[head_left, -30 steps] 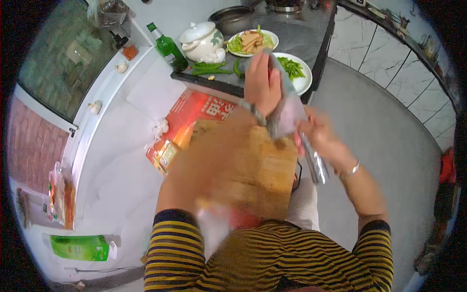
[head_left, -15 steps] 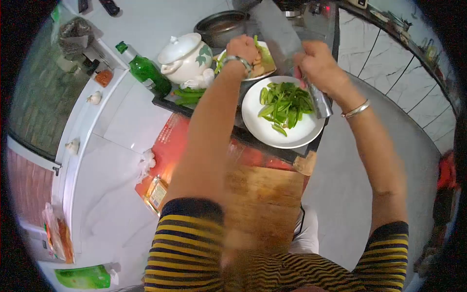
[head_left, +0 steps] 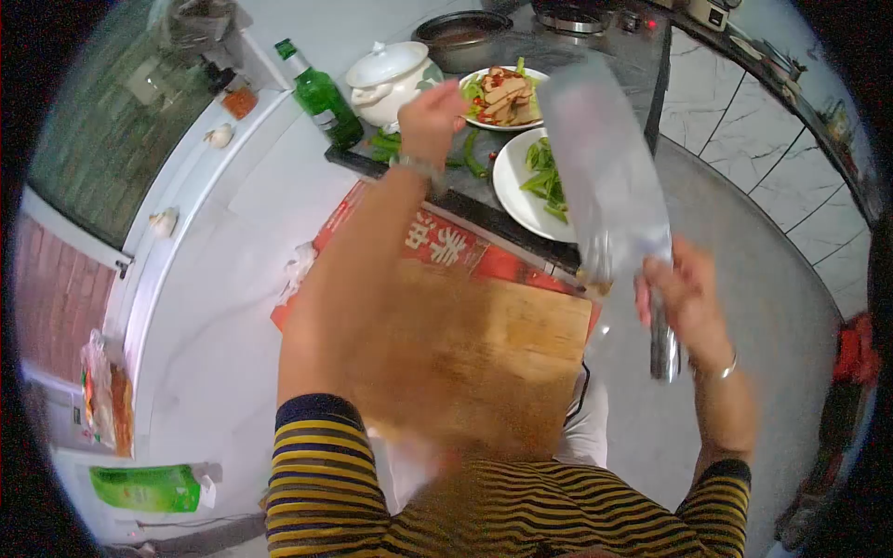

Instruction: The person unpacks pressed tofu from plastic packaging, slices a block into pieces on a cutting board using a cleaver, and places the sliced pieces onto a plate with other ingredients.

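Observation:
My right hand [head_left: 688, 298] grips a cleaver [head_left: 605, 158] by its metal handle, the broad blade pointing up and away from me. That blade hides part of a white plate [head_left: 516, 205] holding cut green peppers [head_left: 544, 181]. My left hand [head_left: 433, 121] is closed and somewhat blurred at the counter's near edge; whatever its fingers may hold is hidden. Just right of it stands a plate of sliced meat [head_left: 507, 98] with red and green bits. Whole green peppers [head_left: 386, 141] lie by my left wrist. Nearer me is a wooden cutting board [head_left: 530, 335].
Behind my left hand are a lidded white pot [head_left: 386, 79] and a green bottle [head_left: 324, 102]. A dark pan [head_left: 460, 42] sits farther back. Under the board lies a red box [head_left: 446, 237]. Garlic bulbs [head_left: 163, 223] rest on the left sill.
My left hand has left the sliced meat plate, moving left and toward me. The cleaver has come down and nearer in my right hand, now in front of the pepper plate. The view has shifted.

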